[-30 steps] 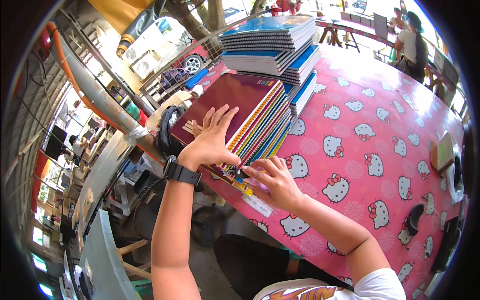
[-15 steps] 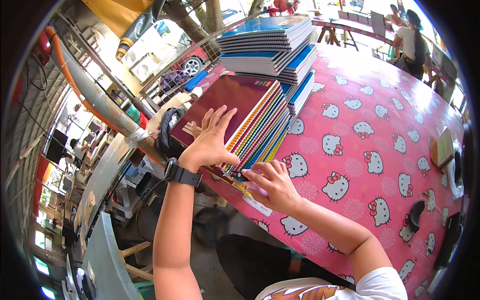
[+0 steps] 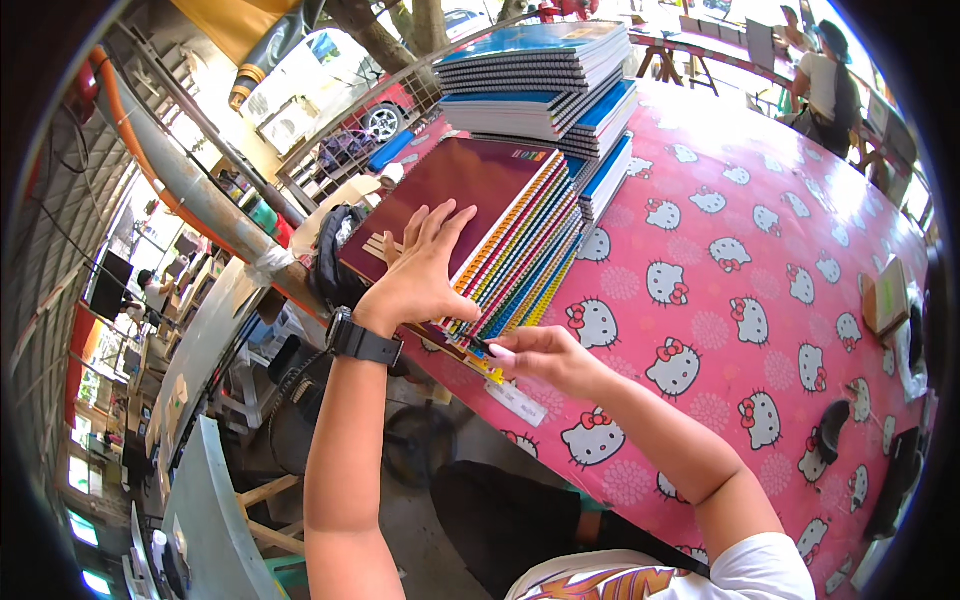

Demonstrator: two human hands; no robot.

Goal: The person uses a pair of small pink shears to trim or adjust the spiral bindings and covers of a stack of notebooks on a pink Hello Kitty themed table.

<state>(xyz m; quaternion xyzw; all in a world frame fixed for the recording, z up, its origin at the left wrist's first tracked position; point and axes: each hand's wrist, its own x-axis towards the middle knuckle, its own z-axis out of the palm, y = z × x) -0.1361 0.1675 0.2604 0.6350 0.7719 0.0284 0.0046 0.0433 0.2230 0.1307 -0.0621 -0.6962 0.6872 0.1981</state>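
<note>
A stack of spiral-bound notebooks (image 3: pixel 520 240) with coloured coils leans toward the table's near left edge, a maroon cover (image 3: pixel 450 195) on top. My left hand (image 3: pixel 425 270) lies on that cover with its fingers spread and its thumb over the coil edge. At the stack's near lower corner, my right hand (image 3: pixel 545 358) has its thumb and fingers drawn together, touching or just beside the coil ends. A small dark bit shows at those fingertips, too small to name. Below them a white paper label (image 3: pixel 516 403) sits on the table edge.
Taller piles of blue-covered spiral notebooks (image 3: pixel 540 80) stand right behind. The table wears a pink patterned cloth (image 3: pixel 700 330). At its far right are a small box (image 3: pixel 886 298) and a black curved object (image 3: pixel 830 432). A metal pole (image 3: pixel 200 205) rises at left; a person (image 3: pixel 828 85) sits far off.
My right hand has shifted slightly down, and its fingers have come closer together at the stack's corner. The left hand stays on the maroon cover.
</note>
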